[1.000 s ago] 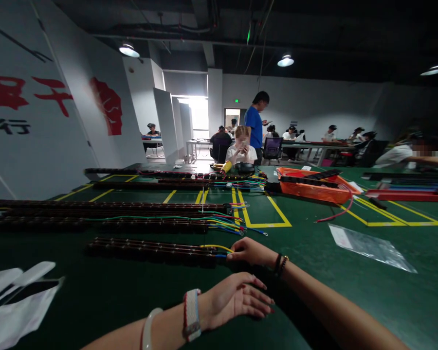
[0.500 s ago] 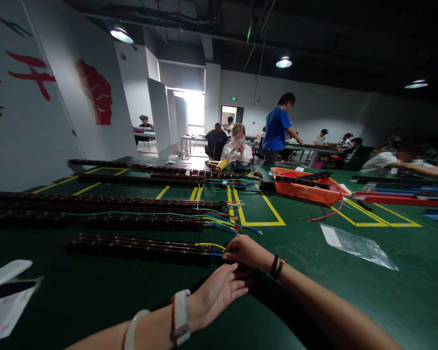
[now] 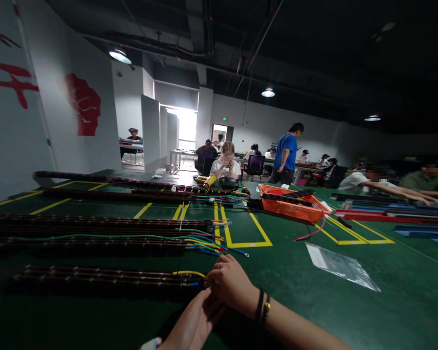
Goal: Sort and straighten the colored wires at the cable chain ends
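A long dark strip assembly [image 3: 95, 279] lies across the green table [image 3: 314, 301] in front of me, with yellow and blue wires [image 3: 190, 275] coming out of its right end. My right hand [image 3: 231, 284] is curled closed at that wire end, gripping the wires. My left hand [image 3: 193, 323] comes up from below and touches the right hand's underside; its fingers are together and partly hidden.
More long dark strips with coloured wires [image 3: 95, 233] lie beyond. An orange tray [image 3: 292, 206] stands at the back right, and a clear plastic bag [image 3: 337, 266] lies to the right. Yellow floor-tape lines mark the table. Several other people sit or stand at far tables.
My left hand rose from flat on the table to meet the right hand at the wire end. The view swung upward and left.
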`<state>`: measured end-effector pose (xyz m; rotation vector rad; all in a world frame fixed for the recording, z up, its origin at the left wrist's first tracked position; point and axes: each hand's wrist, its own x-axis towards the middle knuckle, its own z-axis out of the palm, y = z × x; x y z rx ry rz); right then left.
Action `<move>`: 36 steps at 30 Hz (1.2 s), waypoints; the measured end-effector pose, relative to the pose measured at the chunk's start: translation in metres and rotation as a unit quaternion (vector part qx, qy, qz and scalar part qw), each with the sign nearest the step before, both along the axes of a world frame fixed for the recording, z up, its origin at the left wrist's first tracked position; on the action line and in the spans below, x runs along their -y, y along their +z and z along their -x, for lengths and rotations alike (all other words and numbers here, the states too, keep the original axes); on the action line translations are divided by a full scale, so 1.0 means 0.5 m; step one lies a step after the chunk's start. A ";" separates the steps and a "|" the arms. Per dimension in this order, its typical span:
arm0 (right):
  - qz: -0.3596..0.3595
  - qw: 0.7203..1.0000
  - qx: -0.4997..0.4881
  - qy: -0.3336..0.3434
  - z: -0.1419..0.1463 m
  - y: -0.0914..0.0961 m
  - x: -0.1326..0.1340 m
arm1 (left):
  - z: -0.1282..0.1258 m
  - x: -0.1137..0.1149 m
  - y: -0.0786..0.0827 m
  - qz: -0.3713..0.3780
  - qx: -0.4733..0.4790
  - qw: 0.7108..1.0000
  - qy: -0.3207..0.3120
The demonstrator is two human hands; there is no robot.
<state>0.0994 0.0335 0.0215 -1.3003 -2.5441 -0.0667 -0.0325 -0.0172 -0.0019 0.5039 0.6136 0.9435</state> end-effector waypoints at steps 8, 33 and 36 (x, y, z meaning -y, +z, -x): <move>0.111 0.991 -0.068 0.023 -0.012 0.009 -0.020 | 0.004 -0.019 -0.014 0.057 -0.032 0.997 0.027; -0.151 0.973 0.170 0.049 0.028 0.011 0.071 | -0.009 -0.018 0.013 0.114 -0.001 0.985 0.126; -0.114 0.977 0.176 0.026 0.023 0.032 0.068 | -0.010 -0.016 0.019 0.117 -0.013 0.986 0.115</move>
